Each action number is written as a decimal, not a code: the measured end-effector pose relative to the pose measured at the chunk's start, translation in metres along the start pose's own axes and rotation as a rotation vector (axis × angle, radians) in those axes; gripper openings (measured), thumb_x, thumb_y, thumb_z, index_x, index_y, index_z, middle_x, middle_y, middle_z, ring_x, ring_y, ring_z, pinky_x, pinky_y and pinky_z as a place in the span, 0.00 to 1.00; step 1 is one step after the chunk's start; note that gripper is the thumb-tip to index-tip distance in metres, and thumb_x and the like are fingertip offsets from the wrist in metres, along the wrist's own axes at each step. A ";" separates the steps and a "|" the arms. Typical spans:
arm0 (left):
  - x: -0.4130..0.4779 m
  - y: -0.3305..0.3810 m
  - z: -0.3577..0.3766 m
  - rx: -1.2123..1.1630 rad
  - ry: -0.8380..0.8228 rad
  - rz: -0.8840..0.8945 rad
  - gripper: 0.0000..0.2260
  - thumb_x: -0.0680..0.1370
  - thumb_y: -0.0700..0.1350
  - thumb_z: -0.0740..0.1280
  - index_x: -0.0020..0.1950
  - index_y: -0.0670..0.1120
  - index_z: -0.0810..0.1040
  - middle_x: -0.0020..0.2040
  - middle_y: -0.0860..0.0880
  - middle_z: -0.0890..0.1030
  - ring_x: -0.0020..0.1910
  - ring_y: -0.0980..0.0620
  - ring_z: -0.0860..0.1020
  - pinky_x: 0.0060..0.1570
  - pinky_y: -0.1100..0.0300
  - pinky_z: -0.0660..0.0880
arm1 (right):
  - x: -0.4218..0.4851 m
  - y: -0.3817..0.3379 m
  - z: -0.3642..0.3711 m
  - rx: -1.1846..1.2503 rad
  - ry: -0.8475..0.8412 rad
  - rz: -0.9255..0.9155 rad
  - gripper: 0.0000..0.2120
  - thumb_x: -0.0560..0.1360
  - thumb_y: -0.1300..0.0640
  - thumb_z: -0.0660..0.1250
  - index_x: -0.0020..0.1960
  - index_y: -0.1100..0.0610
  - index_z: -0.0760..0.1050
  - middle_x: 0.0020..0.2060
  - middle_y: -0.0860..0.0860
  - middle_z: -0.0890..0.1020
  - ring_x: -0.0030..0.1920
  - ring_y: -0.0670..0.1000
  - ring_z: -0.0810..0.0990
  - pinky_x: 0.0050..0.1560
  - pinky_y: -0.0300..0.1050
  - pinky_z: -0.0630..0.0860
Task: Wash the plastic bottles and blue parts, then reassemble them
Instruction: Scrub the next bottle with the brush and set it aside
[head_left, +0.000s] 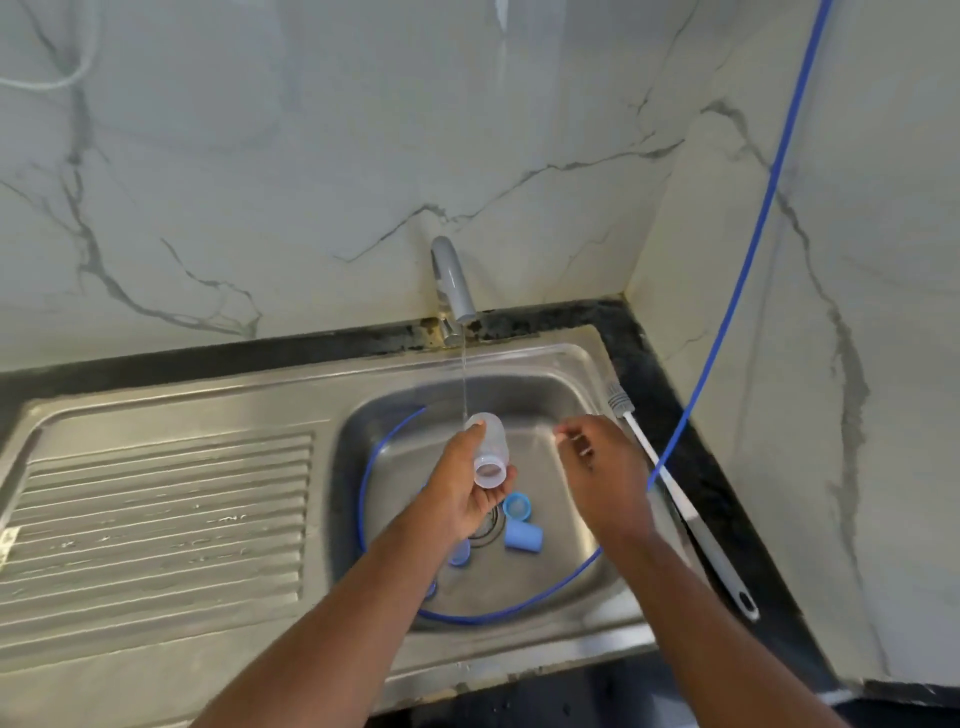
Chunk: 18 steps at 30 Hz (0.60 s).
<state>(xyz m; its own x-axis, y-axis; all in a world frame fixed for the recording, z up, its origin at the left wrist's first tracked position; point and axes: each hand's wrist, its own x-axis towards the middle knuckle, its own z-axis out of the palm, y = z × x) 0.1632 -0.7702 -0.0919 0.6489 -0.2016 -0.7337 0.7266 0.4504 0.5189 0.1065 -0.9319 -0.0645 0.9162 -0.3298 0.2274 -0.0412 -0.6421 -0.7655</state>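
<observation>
Head view: two bare arms are reaching over a steel sink (156, 405) set against a marbled wall.
Left hand (462, 488): gripping a clear plastic bottle (489, 449), with fingers and thumb wrapping round its body above the basin.
Bottle: lying tilted in that hand, its open mouth facing the camera and its far end sitting under the water.
Tap (453, 280): running a thin stream (464, 379) down onto the bottle's far end.
Right hand (597, 462): hovering near the bottle without touching it, with fingers bent and blurred; I cannot tell whether they are pinching anything.
Blue parts: a ring cap (517, 505) and a cap on its side (523, 536) are lying on the basin floor beside the drain (488, 525); another blue piece (460, 552) is showing partly under the left wrist.
Blue tube (371, 467): looping round the basin floor and rising along the right wall.
Bottle brush (685, 509): lying along the sink's right rim, bristle end toward the wall.
</observation>
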 end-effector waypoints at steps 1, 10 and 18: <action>0.007 0.007 0.001 0.040 0.007 0.024 0.24 0.80 0.55 0.69 0.71 0.44 0.72 0.57 0.38 0.76 0.40 0.45 0.79 0.29 0.59 0.78 | 0.010 -0.004 0.016 0.048 -0.061 0.063 0.04 0.78 0.59 0.69 0.48 0.50 0.80 0.43 0.45 0.82 0.42 0.41 0.79 0.45 0.31 0.72; 0.057 0.038 0.005 0.122 0.068 0.121 0.17 0.83 0.48 0.64 0.68 0.41 0.71 0.50 0.38 0.77 0.32 0.46 0.77 0.28 0.58 0.76 | 0.068 0.017 0.094 -0.044 -0.370 0.181 0.06 0.81 0.56 0.64 0.54 0.57 0.78 0.47 0.52 0.83 0.48 0.52 0.80 0.49 0.47 0.75; 0.061 0.025 -0.017 0.063 0.119 0.067 0.16 0.82 0.48 0.63 0.68 0.45 0.70 0.55 0.38 0.71 0.37 0.41 0.74 0.26 0.58 0.76 | 0.065 0.061 0.076 -0.224 -0.380 0.218 0.06 0.77 0.62 0.66 0.48 0.55 0.82 0.44 0.52 0.84 0.46 0.53 0.81 0.47 0.44 0.75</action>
<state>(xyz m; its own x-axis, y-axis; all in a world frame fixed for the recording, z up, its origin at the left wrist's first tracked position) 0.2167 -0.7569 -0.1308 0.6679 -0.0667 -0.7413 0.6977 0.4031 0.5923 0.1942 -0.9397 -0.1420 0.9555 -0.2245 -0.1914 -0.2950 -0.7327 -0.6134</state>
